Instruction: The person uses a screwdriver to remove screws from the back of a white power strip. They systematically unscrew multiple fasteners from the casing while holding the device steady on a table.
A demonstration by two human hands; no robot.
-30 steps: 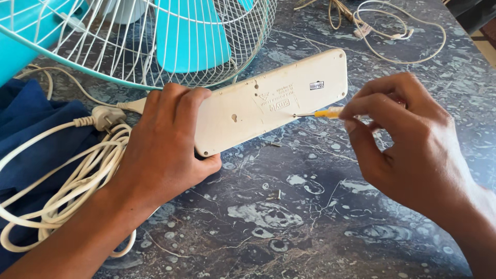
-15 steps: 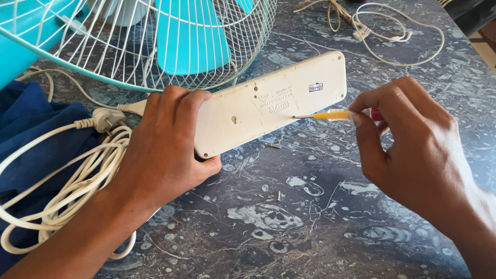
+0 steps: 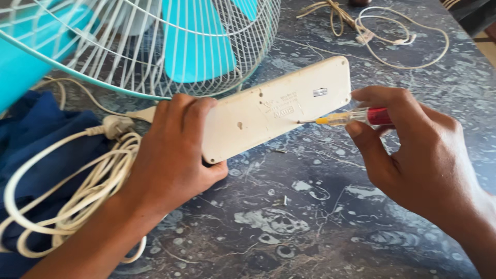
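Note:
My left hand (image 3: 173, 155) grips the near end of a cream power strip (image 3: 279, 106), which lies back side up and tilted on the dark marbled table (image 3: 310, 222). My right hand (image 3: 413, 155) holds a small screwdriver (image 3: 351, 118) with a clear yellow and red handle. Its metal tip touches the back of the strip near the middle. The strip's white cable (image 3: 77, 191) lies coiled at the left with its plug (image 3: 116, 125) on top.
A fan (image 3: 155, 46) with a white wire cage and turquoise blades stands at the back left. Blue cloth (image 3: 36, 134) lies under the coiled cable. Loose thin cords (image 3: 382, 31) lie at the back right. A tiny screw (image 3: 284, 200) rests on the table.
My right hand has shifted a little, and the screwdriver now shows more of its red handle with the tip further onto the strip's back. My left hand keeps its hold.

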